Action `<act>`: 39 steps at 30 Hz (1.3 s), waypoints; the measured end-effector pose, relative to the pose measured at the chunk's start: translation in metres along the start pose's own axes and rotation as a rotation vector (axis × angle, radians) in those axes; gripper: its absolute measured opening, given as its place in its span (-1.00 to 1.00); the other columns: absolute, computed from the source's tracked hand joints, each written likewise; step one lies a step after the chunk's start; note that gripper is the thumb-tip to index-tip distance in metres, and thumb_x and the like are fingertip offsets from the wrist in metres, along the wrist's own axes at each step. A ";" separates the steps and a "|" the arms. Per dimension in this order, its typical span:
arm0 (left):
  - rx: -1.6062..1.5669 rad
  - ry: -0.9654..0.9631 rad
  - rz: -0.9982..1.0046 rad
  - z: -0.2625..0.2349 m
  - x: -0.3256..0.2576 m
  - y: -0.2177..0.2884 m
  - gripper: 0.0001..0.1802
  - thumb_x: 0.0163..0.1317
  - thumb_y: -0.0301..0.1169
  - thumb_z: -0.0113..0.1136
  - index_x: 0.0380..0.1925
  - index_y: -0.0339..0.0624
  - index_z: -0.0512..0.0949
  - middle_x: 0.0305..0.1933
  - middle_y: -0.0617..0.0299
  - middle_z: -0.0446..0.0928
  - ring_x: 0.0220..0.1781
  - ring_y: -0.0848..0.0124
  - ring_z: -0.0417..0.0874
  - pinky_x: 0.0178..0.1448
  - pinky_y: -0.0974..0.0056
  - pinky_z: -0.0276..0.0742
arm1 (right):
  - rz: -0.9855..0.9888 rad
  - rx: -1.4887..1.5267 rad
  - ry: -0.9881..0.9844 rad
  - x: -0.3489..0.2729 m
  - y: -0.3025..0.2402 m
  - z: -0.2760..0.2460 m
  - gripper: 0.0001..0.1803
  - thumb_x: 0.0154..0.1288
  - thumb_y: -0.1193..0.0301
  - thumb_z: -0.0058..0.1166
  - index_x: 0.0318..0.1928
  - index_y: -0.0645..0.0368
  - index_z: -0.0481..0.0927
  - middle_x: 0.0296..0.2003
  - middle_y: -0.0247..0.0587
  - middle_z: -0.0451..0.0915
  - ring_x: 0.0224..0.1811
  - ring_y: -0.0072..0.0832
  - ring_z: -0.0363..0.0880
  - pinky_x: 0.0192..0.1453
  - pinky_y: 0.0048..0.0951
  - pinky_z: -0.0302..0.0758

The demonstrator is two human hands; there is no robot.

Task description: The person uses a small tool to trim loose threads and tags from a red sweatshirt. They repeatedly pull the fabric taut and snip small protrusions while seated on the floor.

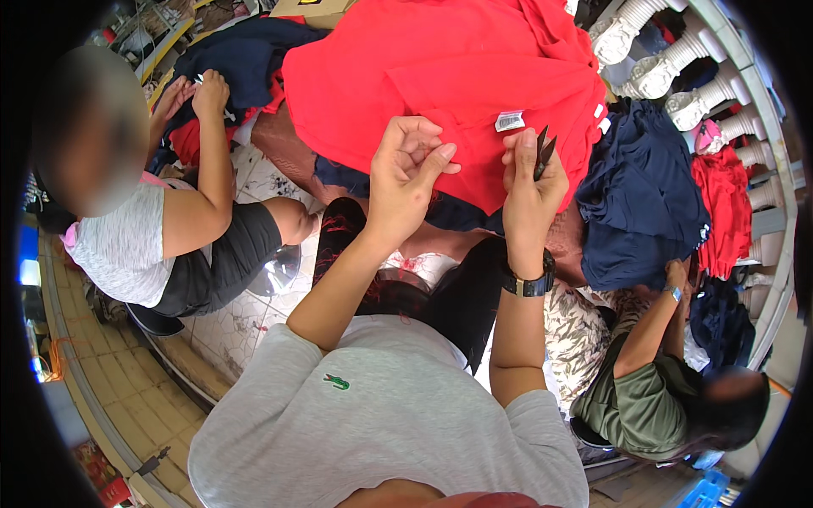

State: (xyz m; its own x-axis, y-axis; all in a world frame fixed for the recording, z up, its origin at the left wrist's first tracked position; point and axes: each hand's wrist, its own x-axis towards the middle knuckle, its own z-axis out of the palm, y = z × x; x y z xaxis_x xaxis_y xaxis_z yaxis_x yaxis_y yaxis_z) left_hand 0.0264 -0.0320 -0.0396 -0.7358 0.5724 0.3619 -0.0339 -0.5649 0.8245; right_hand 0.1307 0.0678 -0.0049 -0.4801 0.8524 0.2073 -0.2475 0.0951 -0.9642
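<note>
The left hand [406, 169] is pinching a fold of the red garment [440, 93], fingers clenched on the cloth and lifting it a bit off the pile. The right hand [527, 182] grips a small pair of dark thread snips [542, 152], blades pointing up and just beside the fabric, close to the white sewn-in label [509, 121]. The garment is draped over a heap of clothes in front of the person, with navy garments [639, 203] to the right.

Honestly the risk I see: those blades sit so near the pinched fold that a slip could nick the cloth instead of a loose thread, or catch a left fingertip. Two other people sit close by, one's hands [196, 95] busy on the same pile, so a tug from there could jerk the fabric.
</note>
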 end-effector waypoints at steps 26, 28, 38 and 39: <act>0.558 -0.342 0.534 0.033 0.071 0.023 -0.95 0.38 -0.63 0.16 -0.28 -0.35 0.59 -0.21 0.14 0.67 -0.20 0.38 0.70 -0.03 0.33 0.62 | 0.048 -0.215 -0.029 0.017 -0.021 -0.035 -0.67 0.55 0.23 0.17 -0.35 0.20 0.60 -0.47 -0.68 0.31 -0.40 -0.85 0.14 -0.38 -0.64 0.06; 0.484 -0.397 0.436 0.037 0.072 0.016 -0.94 0.44 -0.60 0.11 -0.22 -0.35 0.57 -0.19 0.15 0.68 -0.18 0.40 0.70 0.00 0.32 0.63 | 0.035 -0.175 0.002 0.020 -0.018 -0.037 -0.69 0.55 0.25 0.15 -0.29 0.24 0.60 -0.45 -0.59 0.39 -0.40 -0.78 0.23 -0.36 -0.61 0.19; 0.468 -0.466 0.237 0.035 0.069 0.017 -0.86 0.56 -0.49 0.00 -0.14 -0.33 0.51 -0.13 0.12 0.75 -0.16 0.43 0.72 0.02 0.31 0.66 | -0.650 -0.968 0.011 -0.013 -0.067 -0.019 -0.84 0.40 0.38 0.20 -0.14 0.19 0.57 -0.30 -0.07 0.60 -0.39 -0.10 0.66 -0.38 -0.20 0.53; 0.472 -0.471 0.243 0.036 0.069 0.018 -0.86 0.56 -0.49 0.01 -0.15 -0.33 0.51 -0.14 0.12 0.75 -0.17 0.43 0.72 0.02 0.31 0.66 | -0.673 -1.070 0.011 -0.013 -0.068 -0.017 -0.86 0.38 0.38 0.21 -0.18 0.15 0.57 -0.33 -0.11 0.58 -0.45 -0.11 0.65 -0.44 -0.18 0.50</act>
State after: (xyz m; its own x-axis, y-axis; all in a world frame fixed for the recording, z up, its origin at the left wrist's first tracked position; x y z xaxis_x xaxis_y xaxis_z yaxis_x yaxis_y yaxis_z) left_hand -0.0006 0.0185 0.0159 -0.3110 0.7194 0.6211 0.4687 -0.4524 0.7587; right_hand 0.1678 0.0587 0.0549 -0.5164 0.4770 0.7112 0.3659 0.8738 -0.3204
